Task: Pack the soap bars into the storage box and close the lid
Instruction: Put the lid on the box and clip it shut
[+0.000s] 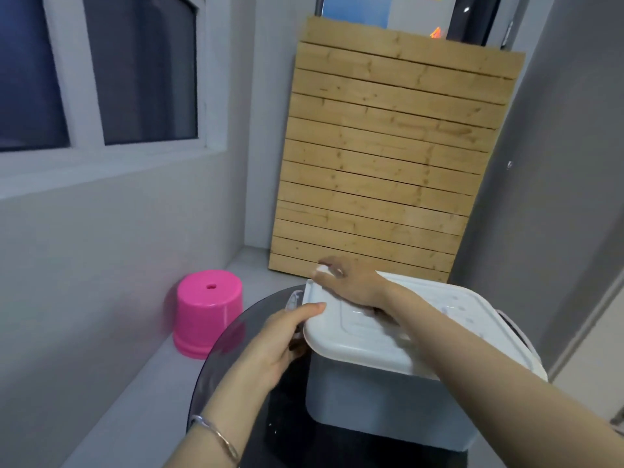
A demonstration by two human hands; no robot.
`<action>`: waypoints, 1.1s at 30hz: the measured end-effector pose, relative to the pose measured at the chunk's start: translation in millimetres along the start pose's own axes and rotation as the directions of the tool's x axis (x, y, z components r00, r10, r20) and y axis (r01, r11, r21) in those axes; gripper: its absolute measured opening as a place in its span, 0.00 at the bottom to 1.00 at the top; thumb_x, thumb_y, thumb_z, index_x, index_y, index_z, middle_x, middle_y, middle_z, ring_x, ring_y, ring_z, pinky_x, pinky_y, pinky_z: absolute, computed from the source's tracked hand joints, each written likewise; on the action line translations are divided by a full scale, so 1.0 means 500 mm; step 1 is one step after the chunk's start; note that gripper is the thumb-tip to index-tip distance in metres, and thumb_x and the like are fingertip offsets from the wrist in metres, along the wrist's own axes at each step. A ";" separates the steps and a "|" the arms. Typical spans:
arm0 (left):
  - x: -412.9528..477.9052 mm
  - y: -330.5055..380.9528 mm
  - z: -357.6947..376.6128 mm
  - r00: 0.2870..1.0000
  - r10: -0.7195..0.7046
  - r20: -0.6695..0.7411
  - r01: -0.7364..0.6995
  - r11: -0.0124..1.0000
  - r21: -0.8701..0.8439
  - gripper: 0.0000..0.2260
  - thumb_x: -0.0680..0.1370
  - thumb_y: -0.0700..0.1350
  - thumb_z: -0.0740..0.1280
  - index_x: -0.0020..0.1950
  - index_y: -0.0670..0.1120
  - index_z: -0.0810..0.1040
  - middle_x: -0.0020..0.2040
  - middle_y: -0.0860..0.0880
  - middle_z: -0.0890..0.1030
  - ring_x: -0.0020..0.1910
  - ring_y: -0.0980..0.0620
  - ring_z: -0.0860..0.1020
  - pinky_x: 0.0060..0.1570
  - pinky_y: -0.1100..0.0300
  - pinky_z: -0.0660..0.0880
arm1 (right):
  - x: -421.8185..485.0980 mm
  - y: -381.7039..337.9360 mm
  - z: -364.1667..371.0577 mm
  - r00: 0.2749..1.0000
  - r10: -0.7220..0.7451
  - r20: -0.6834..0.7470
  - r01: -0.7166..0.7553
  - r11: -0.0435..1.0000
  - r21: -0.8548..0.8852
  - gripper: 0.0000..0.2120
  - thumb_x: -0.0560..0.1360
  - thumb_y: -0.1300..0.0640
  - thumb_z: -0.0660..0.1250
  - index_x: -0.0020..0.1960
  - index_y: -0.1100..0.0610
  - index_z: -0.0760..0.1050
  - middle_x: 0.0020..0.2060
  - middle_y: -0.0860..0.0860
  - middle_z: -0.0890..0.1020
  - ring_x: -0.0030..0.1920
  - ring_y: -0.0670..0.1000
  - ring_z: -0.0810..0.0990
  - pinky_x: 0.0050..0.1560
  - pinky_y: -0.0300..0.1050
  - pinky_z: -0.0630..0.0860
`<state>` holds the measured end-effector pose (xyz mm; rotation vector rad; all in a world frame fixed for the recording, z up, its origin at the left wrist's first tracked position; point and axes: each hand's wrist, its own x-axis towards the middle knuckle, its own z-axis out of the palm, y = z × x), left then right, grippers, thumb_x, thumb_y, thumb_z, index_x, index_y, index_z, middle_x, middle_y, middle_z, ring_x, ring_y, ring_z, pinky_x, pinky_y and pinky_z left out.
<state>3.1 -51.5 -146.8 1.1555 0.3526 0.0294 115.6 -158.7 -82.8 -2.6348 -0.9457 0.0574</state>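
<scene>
Box: pale grey plastic storage box on round dark glass table.
Lid: white plastic lid on top.
Left hand: clamped on lid's near corner.
Right hand: fingers spread, pressing lid.

Storage box contents hidden under lid, left hand fingers tucked beneath lid rim, worktop cut off below.

A pink plastic stool stands on the floor at 9 o'clock, just beside the round dark glass counter. At 12 o'clock a slatted wooden panel leans upright against the wall, with a window at 10 o'clock.
</scene>
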 end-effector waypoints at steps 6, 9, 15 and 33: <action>0.005 0.003 0.008 0.985 0.166 0.043 -0.171 0.974 0.150 0.12 0.73 0.42 0.66 0.56 0.50 0.79 0.50 0.49 0.85 0.48 0.52 0.82 0.44 0.62 0.75 | 0.040 0.023 0.025 0.998 0.004 -0.066 -0.009 0.997 -0.075 0.23 0.79 0.43 0.50 0.68 0.51 0.71 0.68 0.53 0.74 0.69 0.56 0.70 0.68 0.55 0.65; 0.002 0.006 0.017 0.970 0.242 0.033 -0.243 0.942 0.233 0.12 0.74 0.42 0.63 0.56 0.52 0.77 0.49 0.54 0.84 0.44 0.60 0.82 0.37 0.70 0.74 | 0.042 0.026 0.029 0.998 -0.003 -0.069 -0.003 0.997 -0.082 0.22 0.80 0.46 0.49 0.69 0.52 0.70 0.69 0.53 0.74 0.69 0.56 0.69 0.69 0.54 0.63; -0.003 0.022 0.016 0.961 0.256 0.105 -0.276 0.860 0.429 0.16 0.76 0.43 0.59 0.64 0.51 0.72 0.57 0.52 0.81 0.56 0.54 0.78 0.54 0.59 0.74 | 0.043 0.021 0.035 0.997 0.019 -0.070 -0.027 0.992 -0.119 0.22 0.81 0.47 0.48 0.70 0.50 0.69 0.68 0.55 0.73 0.69 0.57 0.68 0.69 0.53 0.61; 0.030 0.047 0.031 0.953 0.283 0.108 -0.296 0.793 0.532 0.18 0.79 0.42 0.56 0.69 0.53 0.67 0.59 0.55 0.77 0.54 0.57 0.76 0.47 0.64 0.71 | -0.195 0.100 -0.092 0.817 0.220 -0.532 -0.003 0.926 0.378 0.14 0.79 0.57 0.61 0.63 0.54 0.74 0.62 0.48 0.78 0.63 0.49 0.75 0.56 0.37 0.67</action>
